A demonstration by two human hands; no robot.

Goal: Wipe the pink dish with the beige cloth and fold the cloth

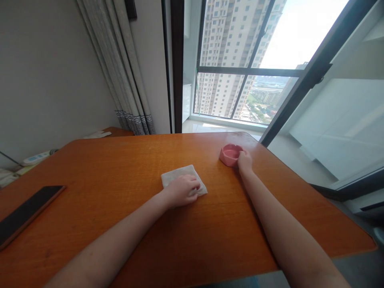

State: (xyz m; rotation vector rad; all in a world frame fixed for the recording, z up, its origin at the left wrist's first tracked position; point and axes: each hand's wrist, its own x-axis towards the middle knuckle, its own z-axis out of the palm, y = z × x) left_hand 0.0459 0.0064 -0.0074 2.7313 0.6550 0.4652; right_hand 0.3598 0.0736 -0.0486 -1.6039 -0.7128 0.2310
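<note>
In the head view, a folded white tissue [177,173] lies on the brown wooden table [120,160]. My left hand [183,189] is on top of it with curled fingers, gripping its near right part. Farther back on the right is a pink ashtray [230,153] with notches in its rim. My right hand [245,161] holds the ashtray by its right side, the fingers mostly hidden behind it. Whether the ashtray touches the table or is slightly raised, I cannot tell.
A long dark flat object [28,212] with a brown edge lies at the table's left. Beyond the left edge sits a white power strip [36,157]. A grey curtain [120,60] hangs behind, and a large window [240,72] stands past the far edge.
</note>
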